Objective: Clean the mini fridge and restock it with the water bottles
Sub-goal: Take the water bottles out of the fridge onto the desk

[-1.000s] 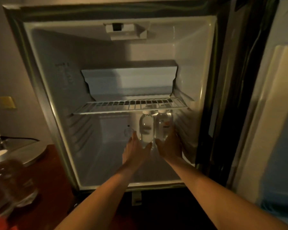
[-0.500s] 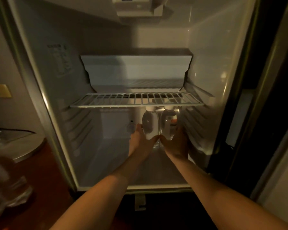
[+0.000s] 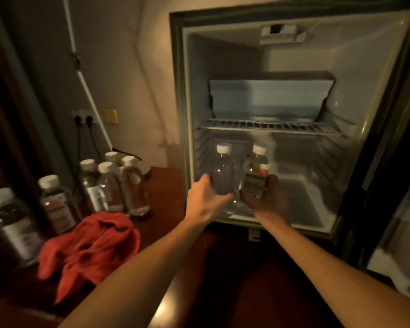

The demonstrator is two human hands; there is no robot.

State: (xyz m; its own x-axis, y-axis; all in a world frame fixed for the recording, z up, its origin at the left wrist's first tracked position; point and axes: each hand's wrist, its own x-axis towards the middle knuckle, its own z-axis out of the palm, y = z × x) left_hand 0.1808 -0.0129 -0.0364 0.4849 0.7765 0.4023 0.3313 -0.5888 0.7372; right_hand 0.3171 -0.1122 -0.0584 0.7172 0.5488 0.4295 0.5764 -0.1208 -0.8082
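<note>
- Left hand (image 3: 205, 197) grips a clear bottle (image 3: 223, 172) at the fridge (image 3: 376, 91) mouth.
- Right hand (image 3: 268, 200) grips a labelled bottle (image 3: 256, 176) beside it.

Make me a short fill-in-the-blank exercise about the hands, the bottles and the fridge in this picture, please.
1. Each hand, the left hand and the right hand, grips one water ____.
2. The crumpled cloth beside the fridge is ____ in colour.
3. The wire shelf inside the fridge holds ____ bottles.
4. The bottle caps are ____.

Missing words: bottle; red; no; white
</note>
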